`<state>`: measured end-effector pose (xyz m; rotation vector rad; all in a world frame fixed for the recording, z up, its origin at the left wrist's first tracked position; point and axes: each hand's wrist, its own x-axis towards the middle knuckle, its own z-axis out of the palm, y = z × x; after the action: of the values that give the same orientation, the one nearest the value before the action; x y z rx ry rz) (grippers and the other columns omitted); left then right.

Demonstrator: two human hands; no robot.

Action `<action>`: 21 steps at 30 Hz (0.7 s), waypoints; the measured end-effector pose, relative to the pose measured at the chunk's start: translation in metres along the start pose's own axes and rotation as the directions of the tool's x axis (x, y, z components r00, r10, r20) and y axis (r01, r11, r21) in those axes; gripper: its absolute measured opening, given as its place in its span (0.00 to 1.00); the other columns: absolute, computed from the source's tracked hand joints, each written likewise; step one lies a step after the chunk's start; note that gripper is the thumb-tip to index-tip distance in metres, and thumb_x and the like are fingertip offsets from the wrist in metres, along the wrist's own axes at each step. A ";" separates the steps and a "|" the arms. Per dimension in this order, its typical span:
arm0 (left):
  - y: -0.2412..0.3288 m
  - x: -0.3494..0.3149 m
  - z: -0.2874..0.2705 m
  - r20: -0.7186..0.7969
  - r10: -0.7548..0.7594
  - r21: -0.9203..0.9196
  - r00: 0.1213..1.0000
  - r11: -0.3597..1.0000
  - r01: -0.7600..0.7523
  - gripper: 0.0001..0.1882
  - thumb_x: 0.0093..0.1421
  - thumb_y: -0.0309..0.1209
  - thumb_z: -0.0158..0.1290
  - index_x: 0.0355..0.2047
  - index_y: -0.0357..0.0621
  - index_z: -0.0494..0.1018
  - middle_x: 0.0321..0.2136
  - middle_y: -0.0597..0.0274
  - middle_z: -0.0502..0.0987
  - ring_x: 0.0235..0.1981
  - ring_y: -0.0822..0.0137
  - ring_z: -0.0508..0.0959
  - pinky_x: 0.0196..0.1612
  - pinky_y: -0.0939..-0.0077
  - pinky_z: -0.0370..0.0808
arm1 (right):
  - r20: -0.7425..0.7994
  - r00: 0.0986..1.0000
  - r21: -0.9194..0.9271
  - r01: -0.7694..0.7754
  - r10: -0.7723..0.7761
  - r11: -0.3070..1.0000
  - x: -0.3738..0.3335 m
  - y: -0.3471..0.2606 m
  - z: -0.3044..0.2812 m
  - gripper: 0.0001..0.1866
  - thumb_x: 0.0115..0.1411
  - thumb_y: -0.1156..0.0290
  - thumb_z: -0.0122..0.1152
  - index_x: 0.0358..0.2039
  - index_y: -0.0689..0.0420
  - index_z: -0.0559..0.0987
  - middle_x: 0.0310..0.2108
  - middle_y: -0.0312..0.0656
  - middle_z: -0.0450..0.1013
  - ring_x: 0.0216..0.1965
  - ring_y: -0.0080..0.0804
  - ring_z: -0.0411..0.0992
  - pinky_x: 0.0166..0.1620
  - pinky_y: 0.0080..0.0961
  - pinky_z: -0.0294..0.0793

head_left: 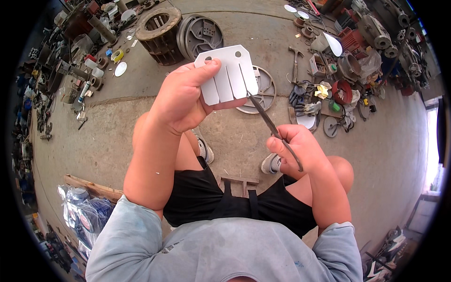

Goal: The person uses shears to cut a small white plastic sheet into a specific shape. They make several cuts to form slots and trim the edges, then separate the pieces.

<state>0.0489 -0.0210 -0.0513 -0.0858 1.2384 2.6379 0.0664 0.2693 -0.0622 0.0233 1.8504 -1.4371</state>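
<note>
In my left hand [185,96] is a flat white sheet [224,77] with clipped corners, two round holes near its top edge and several narrow slits running up from the bottom edge. My thumb presses on its front at the left hole, and the fingers support it from behind. My right hand [300,148] grips a pair of dark metal scissors [268,117] by the handles. Their blades point up and left, with the tip at the sheet's lower right edge beside the rightmost slit. Whether the blades are parted does not show clearly.
A large slotted metal cylinder [162,40] and round metal discs [199,34] stand ahead on the concrete floor. To the right lie a hammer [294,61], work gloves [305,108] and a red ring [343,91]. Plastic-wrapped blue goods [87,211] sit at the lower left.
</note>
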 end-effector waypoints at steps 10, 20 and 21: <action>0.001 0.005 -0.003 -0.040 0.013 0.003 0.999 1.000 -0.013 0.25 0.80 0.35 0.45 0.68 0.26 0.63 0.57 0.40 0.79 0.54 0.45 0.85 0.58 0.39 0.86 | -0.091 0.992 -0.016 0.089 -0.090 0.996 -0.002 0.002 0.002 0.27 0.66 0.47 0.76 0.27 0.59 0.78 0.20 0.27 0.67 0.20 0.14 0.63 0.24 0.19 0.63; -0.104 0.141 -0.104 -0.229 -0.086 0.739 0.970 -0.663 0.116 0.13 0.67 0.31 0.57 0.46 0.43 0.87 0.48 0.51 0.87 0.55 0.49 0.84 0.72 0.33 0.61 | -0.352 0.913 -0.303 0.097 -0.207 0.948 0.016 -0.012 -0.052 0.29 0.66 0.45 0.73 0.24 0.59 0.77 0.18 0.29 0.66 0.20 0.16 0.61 0.24 0.24 0.60; -0.106 0.147 -0.098 -0.170 -0.137 0.821 0.976 -0.567 0.064 0.13 0.68 0.33 0.58 0.47 0.43 0.87 0.46 0.53 0.87 0.51 0.53 0.86 0.65 0.40 0.69 | -0.374 0.907 -0.316 0.074 -0.196 0.946 0.012 -0.008 -0.050 0.29 0.65 0.46 0.73 0.23 0.60 0.77 0.17 0.29 0.66 0.21 0.16 0.61 0.24 0.25 0.60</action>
<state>-0.0743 -0.0038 -0.2158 0.1656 2.7650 0.1003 0.0268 0.3030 -0.0594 0.0437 2.4371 -1.3009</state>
